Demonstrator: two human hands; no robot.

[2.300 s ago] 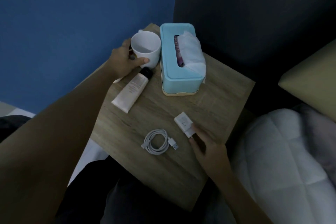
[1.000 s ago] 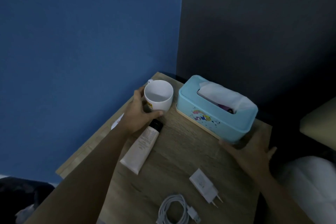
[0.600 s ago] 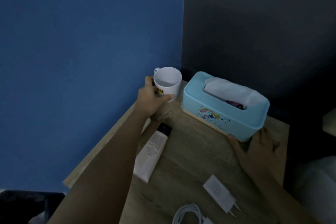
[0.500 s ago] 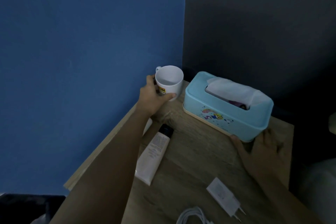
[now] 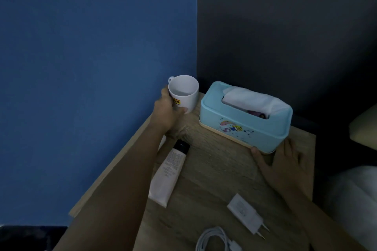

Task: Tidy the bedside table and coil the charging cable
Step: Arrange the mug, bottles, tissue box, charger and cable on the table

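Note:
On the wooden bedside table (image 5: 214, 173), my left hand (image 5: 166, 113) grips a white mug (image 5: 184, 93) at the far left corner, by the blue wall. A light blue tissue box (image 5: 244, 120) stands to the mug's right, a tissue sticking out of its top. My right hand (image 5: 285, 163) lies flat with fingers spread against the box's near right corner, holding nothing. A white cream tube (image 5: 169, 173) with a black cap lies beside my left forearm. Near the front edge lie a white charger plug (image 5: 245, 213) and the coiled white cable (image 5: 216, 239), partly cut off by the frame.
A blue wall runs along the table's left side and a dark wall stands behind it. A white quilt (image 5: 353, 199) and a beige pillow (image 5: 365, 128) lie to the right of the table.
My left hand carried the mug back to the far left corner. My right hand left the charger plug and now rests against the tissue box, which has turned and slid toward the back.

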